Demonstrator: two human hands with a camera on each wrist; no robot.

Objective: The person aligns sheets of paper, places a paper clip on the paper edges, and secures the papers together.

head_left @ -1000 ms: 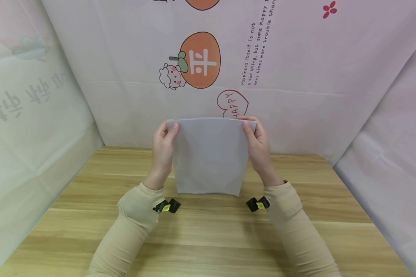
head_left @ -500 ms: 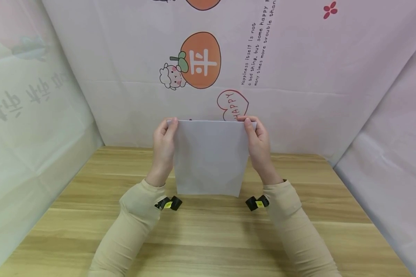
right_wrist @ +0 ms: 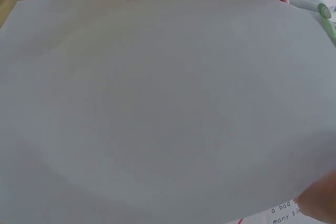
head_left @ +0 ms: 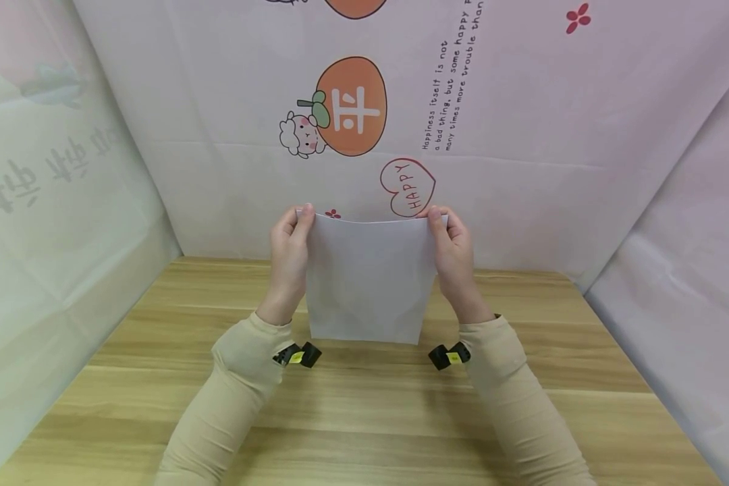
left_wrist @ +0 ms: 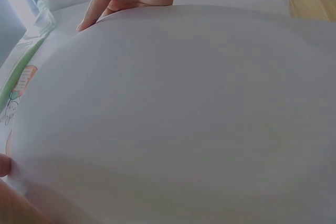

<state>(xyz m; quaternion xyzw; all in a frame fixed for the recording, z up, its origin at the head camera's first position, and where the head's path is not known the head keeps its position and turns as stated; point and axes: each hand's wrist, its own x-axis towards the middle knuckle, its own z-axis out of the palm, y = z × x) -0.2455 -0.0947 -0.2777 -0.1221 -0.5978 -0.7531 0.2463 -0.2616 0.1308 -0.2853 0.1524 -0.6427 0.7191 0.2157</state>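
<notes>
One pale sheet [head_left: 369, 280], possibly paper, hung between two hands over the wooden table [head_left: 364, 418], its far edge raised and dipping slightly in the middle. The left hand [head_left: 288, 253] pinched the far left corner and the right hand [head_left: 453, 256] pinched the far right one, each with its thumb on the near face. Since only the corners were held, a loosened thumb could have let one side drop, and hands drawn closer could have deepened the sag or buckled the sheet. A hard outward pull might have creased or torn it at the thumbs.

The near edge hung free; whether it touched the table could not be told. The sheet hid its own far face and most of the fingers behind it, and whether it was one layer or several was unclear. Both wrist views were largely filled by its blank surface, each hand showing only in part at the borders.

Farther out, the sheet stood in front of the printed cloth [head_left: 522, 101], just below a red heart [head_left: 408, 187]; the cloth's lettering was cut off at the top.
</notes>
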